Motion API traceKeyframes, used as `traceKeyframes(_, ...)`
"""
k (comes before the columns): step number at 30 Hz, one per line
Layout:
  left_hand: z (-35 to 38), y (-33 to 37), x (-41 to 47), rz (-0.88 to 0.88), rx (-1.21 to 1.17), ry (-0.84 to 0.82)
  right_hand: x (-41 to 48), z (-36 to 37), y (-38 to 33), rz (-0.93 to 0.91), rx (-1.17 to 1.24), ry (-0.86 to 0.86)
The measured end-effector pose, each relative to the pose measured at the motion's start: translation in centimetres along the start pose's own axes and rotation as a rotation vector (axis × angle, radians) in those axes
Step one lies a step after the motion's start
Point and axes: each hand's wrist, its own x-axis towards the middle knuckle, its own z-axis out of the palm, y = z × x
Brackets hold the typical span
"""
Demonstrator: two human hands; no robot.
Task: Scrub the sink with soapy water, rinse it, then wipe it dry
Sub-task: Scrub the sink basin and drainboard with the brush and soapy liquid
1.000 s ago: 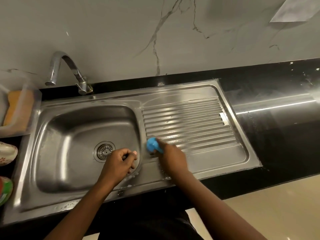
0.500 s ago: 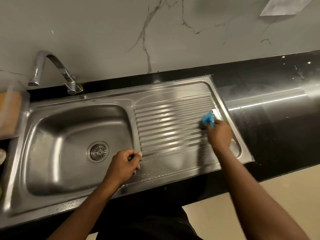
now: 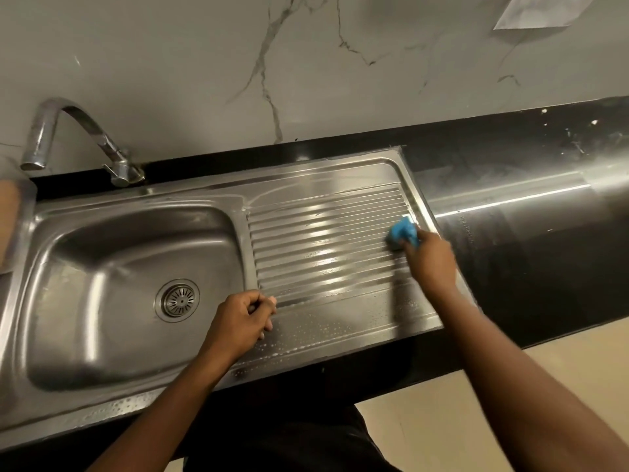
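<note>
Soaping stage, out at the right end of the drainboard (image 3: 323,247).

Nearest, the left hand (image 3: 243,321) rests on the front rim of the sink (image 3: 136,403), fingers curled into a fist with nothing seen in it; suds bead the rim beside it; further out, the right hand (image 3: 430,264) grips a blue sponge (image 3: 403,233) pressed to the ribs; beyond, the tap (image 3: 68,131) runs dry; judging by this, rinsing and wiping dry remain.

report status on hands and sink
Right hand grips blue scrubber on drainboard, far right end. Left hand fisted, resting on sink front rim. Suds on front ledge, nothing in the way.
</note>
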Motion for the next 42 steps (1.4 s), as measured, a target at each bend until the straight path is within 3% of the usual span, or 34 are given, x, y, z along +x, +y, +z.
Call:
traceKeyframes(5,0.4,0.2,-0.5,0.005,-0.001,0.018,0.2,0.0,-0.5,0.062,0.062,0.024)
traceKeyframes(11,0.9,0.6,-0.5,-0.003,0.002,0.025,-7.5,7.5,-7.1,-0.142,0.18,-0.142)
traceKeyframes(17,1.0,0.5,-0.3,-0.016,0.016,0.052,-10.2,10.4,-10.9,-0.312,0.075,-0.297)
traceKeyframes(24,-1.1,-1.1,-1.1,-0.027,-0.027,0.063,-7.9,7.3,-5.9,-0.237,0.059,-0.222)
traceKeyframes(29,-3.7,-2.3,-1.7,-0.025,-0.049,0.071,-9.8,8.5,-8.0,-0.139,0.095,-0.175)
traceKeyframes(36,-6.2,-3.9,-2.5,-0.027,-0.036,0.102,-16.0,13.9,-15.9,-0.372,-0.064,-0.314)
traceKeyframes(42,-7.7,-5.2,-2.6,-0.011,-0.048,0.104,-17.3,11.9,-11.8,-0.365,-0.067,-0.299)
